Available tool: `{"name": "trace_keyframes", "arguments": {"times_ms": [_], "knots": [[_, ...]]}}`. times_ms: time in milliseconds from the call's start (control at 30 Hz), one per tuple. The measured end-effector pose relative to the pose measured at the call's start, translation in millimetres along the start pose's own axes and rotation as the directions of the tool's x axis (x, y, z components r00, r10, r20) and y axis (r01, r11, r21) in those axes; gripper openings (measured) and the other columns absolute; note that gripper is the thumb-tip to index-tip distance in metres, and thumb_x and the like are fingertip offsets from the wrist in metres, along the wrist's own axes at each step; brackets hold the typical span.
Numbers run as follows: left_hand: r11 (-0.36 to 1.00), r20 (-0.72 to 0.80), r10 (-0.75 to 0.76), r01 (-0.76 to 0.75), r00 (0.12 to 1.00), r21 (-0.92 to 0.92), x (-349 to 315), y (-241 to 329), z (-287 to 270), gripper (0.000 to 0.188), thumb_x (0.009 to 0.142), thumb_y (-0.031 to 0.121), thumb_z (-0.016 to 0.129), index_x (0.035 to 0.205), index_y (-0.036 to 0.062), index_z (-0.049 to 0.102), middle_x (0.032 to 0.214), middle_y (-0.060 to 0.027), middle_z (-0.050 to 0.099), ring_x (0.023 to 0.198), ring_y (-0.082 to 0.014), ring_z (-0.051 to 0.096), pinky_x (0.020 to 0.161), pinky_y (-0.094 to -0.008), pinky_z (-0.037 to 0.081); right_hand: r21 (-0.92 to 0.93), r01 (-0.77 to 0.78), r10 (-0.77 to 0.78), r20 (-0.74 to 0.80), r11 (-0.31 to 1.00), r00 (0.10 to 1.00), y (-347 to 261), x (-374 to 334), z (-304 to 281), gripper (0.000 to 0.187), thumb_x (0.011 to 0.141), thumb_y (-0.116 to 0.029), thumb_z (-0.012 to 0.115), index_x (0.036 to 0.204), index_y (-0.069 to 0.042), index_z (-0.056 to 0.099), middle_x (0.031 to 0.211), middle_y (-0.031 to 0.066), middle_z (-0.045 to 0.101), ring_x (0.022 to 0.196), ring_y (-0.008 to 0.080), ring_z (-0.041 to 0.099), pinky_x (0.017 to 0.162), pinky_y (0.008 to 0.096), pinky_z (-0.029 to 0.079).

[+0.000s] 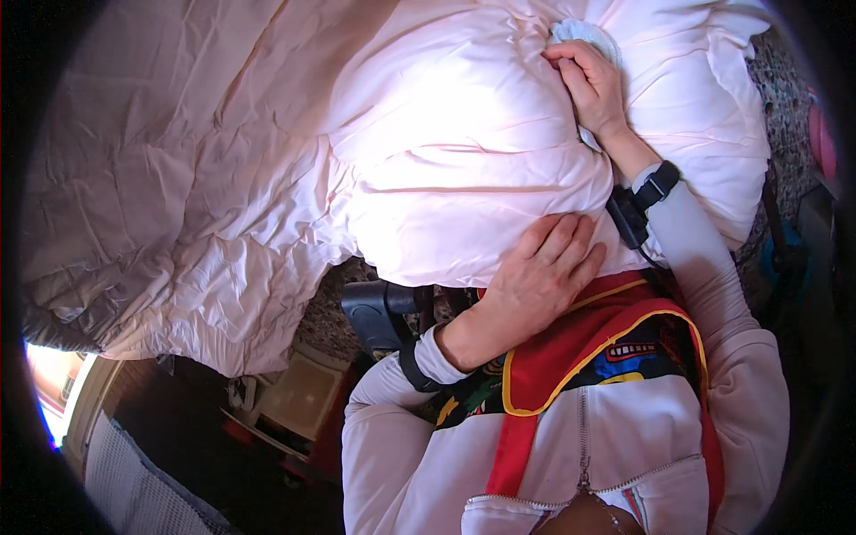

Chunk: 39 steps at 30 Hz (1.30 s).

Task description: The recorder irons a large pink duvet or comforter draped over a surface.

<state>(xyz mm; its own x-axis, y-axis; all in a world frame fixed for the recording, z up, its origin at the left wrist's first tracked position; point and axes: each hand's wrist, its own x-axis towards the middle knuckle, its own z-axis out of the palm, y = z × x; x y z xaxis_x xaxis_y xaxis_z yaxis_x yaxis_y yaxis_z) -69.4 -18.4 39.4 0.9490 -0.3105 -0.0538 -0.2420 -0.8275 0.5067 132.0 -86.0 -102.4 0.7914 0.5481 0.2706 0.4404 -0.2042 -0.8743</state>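
Observation:
A large, puffy, pale pink quilt-like fabric [464, 169] is bunched in front of me, spreading to the far left in wrinkled folds. My left hand [546, 272] lies on its near edge, palm down, fingers apart and slightly bent. Farther off to the right, my right hand [590, 85] has its fingers curled and pressed together on a fold of the fabric. Beside those fingertips a small pale blue-white piece of cloth [584, 37] pokes out. The tips are partly hidden, so how much they grip cannot be seen.
A black strapped device [640, 203] sits on my right wrist, another [379, 312] by my left. Below left stands a beige chair or stool [299, 392] near a white mesh panel [134, 477]. Speckled grey surface [776, 80] and a pink object [822, 138] show at right.

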Motion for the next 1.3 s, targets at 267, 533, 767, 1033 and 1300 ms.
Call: {"name": "trace_keyframes", "arguments": {"times_ms": [267, 533, 767, 1033, 1300], "knots": [[1.0, -0.019, 0.008, -0.008, 1.0, -0.009, -1.2, -1.5, 0.3, 0.043, 0.077, 0.02, 0.052, 0.118, 0.0056, 0.057, 0.124, -0.015, 0.054, 0.117, -0.0275, 0.05, 0.1, -0.0389, 0.037, 0.035, -0.014, 0.013, 0.015, 0.999, 1.0, 2.9, -0.2, -0.8, 0.016, 0.089, -0.01, 0.051, 0.094, -0.005, 0.066, 0.093, 0.0076, 0.067, 0.09, 0.0251, 0.063, 0.082, 0.0323, 0.048], [1.0, -0.016, 0.011, -0.011, 1.0, -0.013, -2.6, -0.7, 0.1, 0.042, 0.077, 0.02, 0.053, 0.116, 0.0059, 0.058, 0.123, -0.015, 0.055, 0.117, -0.0269, 0.051, 0.1, -0.0394, 0.038, 0.027, -0.015, 0.015, 0.0, 1.0, 1.0, -2.2, 0.4, 0.0, 0.016, 0.088, -0.007, 0.052, 0.095, -0.004, 0.066, 0.091, 0.0085, 0.068, 0.086, 0.0241, 0.064, 0.079, 0.0316, 0.049], [0.999, -0.01, -0.014, 0.014, 1.0, -0.043, -2.7, -0.9, 0.1, 0.041, 0.076, 0.021, 0.053, 0.114, 0.007, 0.059, 0.123, -0.0144, 0.056, 0.117, -0.0263, 0.051, 0.099, -0.0379, 0.039, 0.067, -0.093, 0.093, 0.011, 0.993, 0.996, -6.4, -2.1, 0.8, 0.016, 0.088, -0.006, 0.051, 0.094, -0.003, 0.066, 0.091, 0.0087, 0.068, 0.086, 0.0238, 0.064, 0.079, 0.0308, 0.049], [0.985, 0.034, -0.076, 0.08, 0.997, -0.155, -1.7, -4.8, 0.7, 0.046, 0.076, 0.022, 0.054, 0.121, 0.0127, 0.059, 0.13, -0.0114, 0.053, 0.12, -0.0239, 0.049, 0.099, -0.0362, 0.04, -0.008, -0.082, 0.082, 0.02, 0.997, 0.996, -11.1, 0.4, -2.6, 0.014, 0.087, -0.006, 0.053, 0.092, -0.004, 0.065, 0.089, 0.01, 0.066, 0.086, 0.0258, 0.063, 0.084, 0.0319, 0.048], [0.961, 0.074, -0.147, 0.16, 0.986, -0.227, 14.7, -26.7, -0.8, 0.042, 0.083, 0.016, 0.054, 0.124, 0.012, 0.057, 0.129, -0.004, 0.053, 0.124, -0.0201, 0.047, 0.103, -0.0374, 0.037, 0.002, 0.053, -0.053, 0.071, 0.999, 0.996, 0.9, 0.8, -1.5, 0.016, 0.086, -0.002, 0.05, 0.091, -0.001, 0.065, 0.087, 0.0116, 0.066, 0.082, 0.0284, 0.063, 0.092, 0.0448, 0.045]]}}
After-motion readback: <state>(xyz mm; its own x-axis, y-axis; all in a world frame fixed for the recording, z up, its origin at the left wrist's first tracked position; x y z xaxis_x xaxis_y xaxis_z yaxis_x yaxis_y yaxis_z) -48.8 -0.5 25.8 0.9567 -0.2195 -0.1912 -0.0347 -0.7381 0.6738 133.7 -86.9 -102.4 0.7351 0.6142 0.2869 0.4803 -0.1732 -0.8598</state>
